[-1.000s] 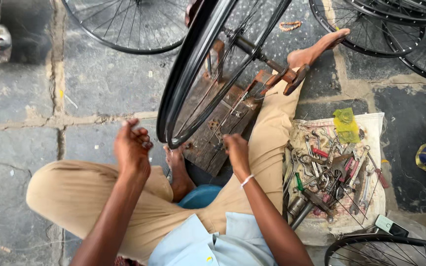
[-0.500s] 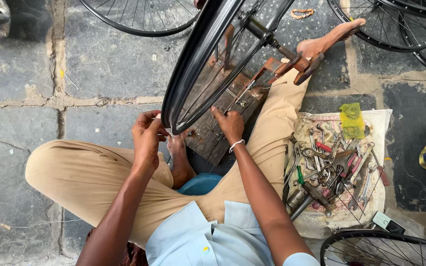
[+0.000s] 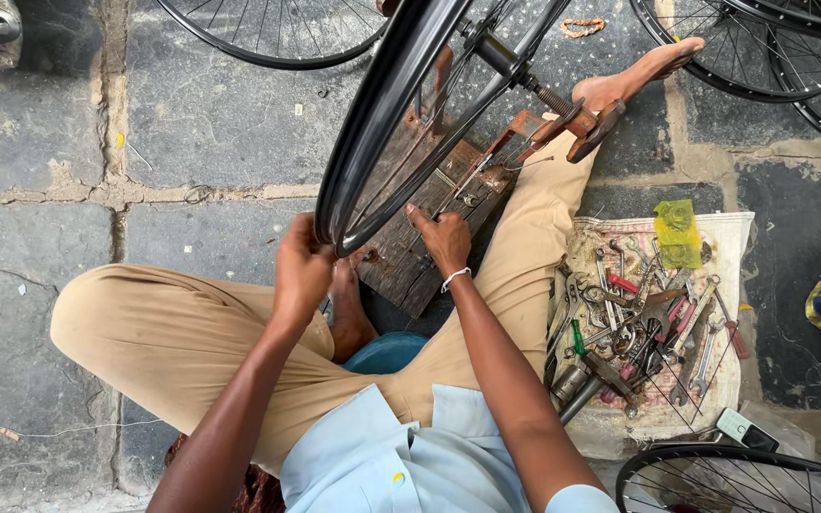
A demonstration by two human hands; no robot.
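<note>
**Wheel truing on the floor: pinch and tip-over risks**

Head view (only one):

- Person sits on the stone floor (image 3: 192, 123), one leg folded, the other stretched out. A black bicycle wheel (image 3: 372, 123) stands upright on edge in front of them, its axle (image 3: 534, 84) held in a rusty stand (image 3: 586, 123) fixed to a wooden block (image 3: 429, 237).
- Left hand (image 3: 301, 271): fingers curled shut around the rim at its lowest, nearest point. Firm wrap, thumb side toward the body.
- Right hand (image 3: 444, 237): reaches in among the spokes just past the rim, fingers pinched together on something small. Can't tell if it's a spoke nipple or a key; too small to read.
- Bare foot (image 3: 349, 318) of the folded leg sits right below the rim, touching or nearly touching the block.
- Sack cloth (image 3: 715, 237) to the right carries a heap of wrenches (image 3: 639, 323) and a green plastic scrap (image 3: 678, 233). Other wheels lie around the edges, one at bottom right (image 3: 743, 475).

Risks, my read:

- If the wheel spins while the right fingers are between spokes, they get trapped. The left grip on the rim is the only brake.
- The stand clamps one axle end as far as I can see, so a hard sideways pull could lever the wheel over onto the stretched leg.
- The foot under the rim takes the hit if the wheel drops off the stand.
- The tool pile is near the right elbow, so a blind reach means sharp edges.
</note>
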